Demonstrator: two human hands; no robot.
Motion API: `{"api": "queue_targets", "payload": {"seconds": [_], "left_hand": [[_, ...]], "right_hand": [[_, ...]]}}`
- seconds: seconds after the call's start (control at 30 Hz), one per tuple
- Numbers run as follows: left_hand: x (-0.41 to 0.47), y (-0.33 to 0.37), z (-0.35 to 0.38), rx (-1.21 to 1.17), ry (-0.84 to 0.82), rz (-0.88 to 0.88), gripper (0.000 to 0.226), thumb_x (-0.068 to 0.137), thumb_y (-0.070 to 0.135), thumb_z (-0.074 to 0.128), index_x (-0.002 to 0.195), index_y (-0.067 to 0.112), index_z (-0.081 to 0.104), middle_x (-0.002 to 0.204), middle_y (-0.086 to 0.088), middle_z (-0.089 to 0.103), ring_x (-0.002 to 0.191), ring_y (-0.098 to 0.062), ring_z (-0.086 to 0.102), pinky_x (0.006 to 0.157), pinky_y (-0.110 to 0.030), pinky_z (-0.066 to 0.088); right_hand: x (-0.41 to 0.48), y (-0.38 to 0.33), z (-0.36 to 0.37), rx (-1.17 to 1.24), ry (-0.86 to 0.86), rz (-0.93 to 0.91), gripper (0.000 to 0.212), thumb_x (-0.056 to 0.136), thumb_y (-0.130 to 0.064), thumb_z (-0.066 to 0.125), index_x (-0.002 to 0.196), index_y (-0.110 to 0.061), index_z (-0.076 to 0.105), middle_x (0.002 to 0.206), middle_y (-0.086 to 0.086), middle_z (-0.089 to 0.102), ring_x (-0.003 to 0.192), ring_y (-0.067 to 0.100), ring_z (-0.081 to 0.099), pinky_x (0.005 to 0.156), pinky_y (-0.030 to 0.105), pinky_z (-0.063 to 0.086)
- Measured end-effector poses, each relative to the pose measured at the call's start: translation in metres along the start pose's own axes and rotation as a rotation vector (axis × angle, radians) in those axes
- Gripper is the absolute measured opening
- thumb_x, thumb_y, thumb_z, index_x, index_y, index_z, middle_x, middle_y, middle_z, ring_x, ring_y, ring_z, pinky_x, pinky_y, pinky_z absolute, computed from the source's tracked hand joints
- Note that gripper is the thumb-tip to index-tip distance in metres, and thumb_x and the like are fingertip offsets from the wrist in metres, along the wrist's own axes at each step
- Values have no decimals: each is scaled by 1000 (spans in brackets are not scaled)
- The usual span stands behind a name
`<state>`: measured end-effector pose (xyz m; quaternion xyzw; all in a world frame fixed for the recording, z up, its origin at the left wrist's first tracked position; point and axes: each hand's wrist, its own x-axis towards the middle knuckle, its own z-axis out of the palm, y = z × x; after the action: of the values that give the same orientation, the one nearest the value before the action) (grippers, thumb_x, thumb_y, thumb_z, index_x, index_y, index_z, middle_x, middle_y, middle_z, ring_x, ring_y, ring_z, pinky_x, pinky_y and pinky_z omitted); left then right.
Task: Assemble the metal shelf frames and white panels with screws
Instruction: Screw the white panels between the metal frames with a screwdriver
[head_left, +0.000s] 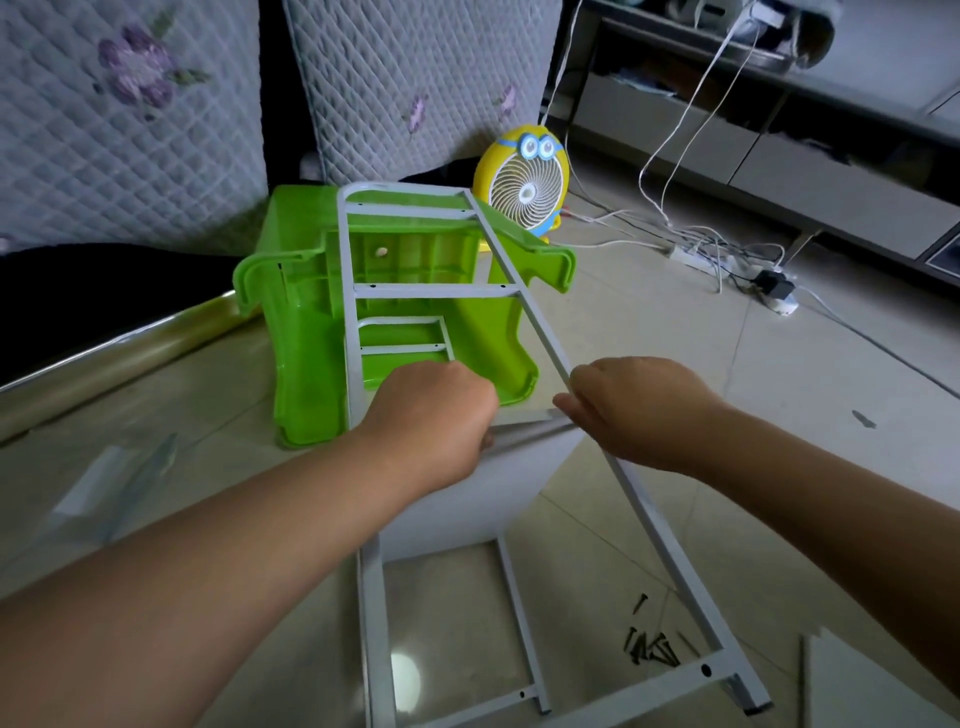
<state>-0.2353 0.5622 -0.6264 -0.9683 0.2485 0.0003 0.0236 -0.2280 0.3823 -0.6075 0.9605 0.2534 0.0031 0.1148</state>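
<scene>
i'm judging this as the panel-fitting step: i'm seeing both hands holding a white rectangular panel (467, 499) upright between the side rails of a pale grey ladder-like metal frame (431, 292), about midway along its length. the left hand (431, 415) is curling its fingers over the panel's top edge next to the left rail, clamped on it. the right hand (639, 410) is pinching the same edge at the corner against the right rail, though most of its fingers are hiding behind the hand. the frame is lying tilted, its near end resting on the floor and its far end leaning on an overturned bright green plastic stool (311, 338).

no screw is going in yet, as far as i can tell. the next move is calling for squaring the panel to a rung's holes, freeing one hand, and reaching for the small dark screws (649, 647) scattered on the floor inside the frame's near end. letting go is risking the panel tipping.

a second white board (883, 686) is lying on the floor by the frame's near right corner. clear plastic wrapping (98, 483) is crumpling on the floor to the left. a yellow cartoon desk fan (524, 187) and white cables (696, 257) are sitting further back, well apart from the work.
</scene>
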Motion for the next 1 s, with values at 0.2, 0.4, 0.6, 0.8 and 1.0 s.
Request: {"api": "queue_targets", "payload": {"seconds": [0.2,0.4,0.6,0.8,1.0], "left_hand": [[-4,2,1,39,11,-6,17,94,23,49,94,13,63,93,-8,61,91,-28,59,61,-27,32],[-6,4,2,84,6,3,12,92,16,51,92,13,63,89,-7,60,89,-28,59,60,-29,31],[-4,2,3,84,-3,13,16,94,20,48,94,13,63,93,-6,61,87,-28,58,52,-26,27],[-4,-1,2,48,8,23,22,95,27,45,92,12,62,96,-8,62,92,-29,58,61,-27,32],[-3,0,-1,21,7,25,24,95,29,46,74,18,44,93,-8,60,92,-30,57,61,-30,33]], "right_hand": [[-6,15,-3,94,118,-287,18,82,-17,49,81,-7,64,73,8,62,58,29,60,43,35,48],[1,9,-1,-106,98,-342,29,83,-23,35,72,-9,57,66,7,57,53,25,57,39,27,39],[6,-7,2,-73,-82,-50,28,99,-28,28,93,-14,51,99,8,59,94,29,57,74,33,45],[-6,7,-6,194,81,-195,18,88,-22,49,94,-8,59,88,6,60,77,25,59,63,26,39],[-4,11,-1,171,14,-265,12,77,-11,53,80,-2,60,74,13,60,58,31,58,48,37,48]]}}
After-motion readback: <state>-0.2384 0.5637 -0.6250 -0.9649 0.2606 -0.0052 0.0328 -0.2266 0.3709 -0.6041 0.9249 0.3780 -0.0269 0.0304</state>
